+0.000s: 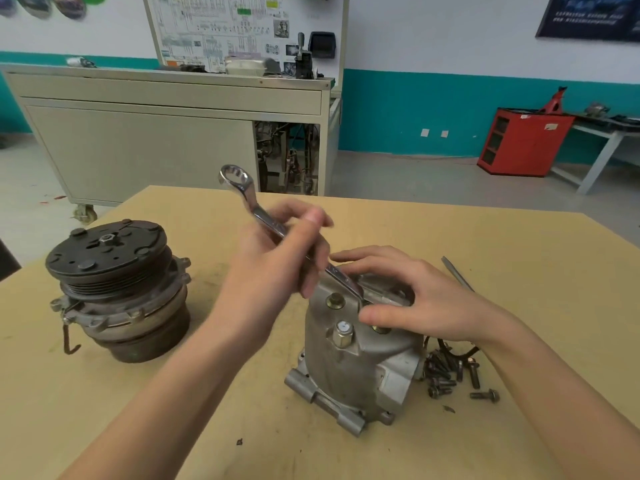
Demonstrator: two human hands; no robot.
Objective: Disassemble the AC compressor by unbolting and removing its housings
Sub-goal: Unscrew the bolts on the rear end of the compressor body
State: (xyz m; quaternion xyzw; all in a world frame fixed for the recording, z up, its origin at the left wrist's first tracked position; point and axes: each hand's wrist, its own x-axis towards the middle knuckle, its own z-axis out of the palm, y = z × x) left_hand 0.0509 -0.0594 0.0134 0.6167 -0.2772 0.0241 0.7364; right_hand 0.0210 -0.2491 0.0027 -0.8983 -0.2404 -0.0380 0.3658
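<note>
the housing [349,362] stands on the desk [519,254]. the left hand [277,258] has its fingers curled round the wrench [256,209]; the right hand [408,296] has its fingers spread over the housing's top. the wrench's lower end is hidden, likely on a fastener: seat it squarely, brace the housing, turn steadily.

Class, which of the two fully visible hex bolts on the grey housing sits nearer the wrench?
The upper, brass-coloured bolt, beside the wrench; the lower bolt is silver-capped.

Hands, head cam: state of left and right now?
Left hand: grips the wrench.
Right hand: open, fingers resting on top of the housing, holding nothing.
</note>
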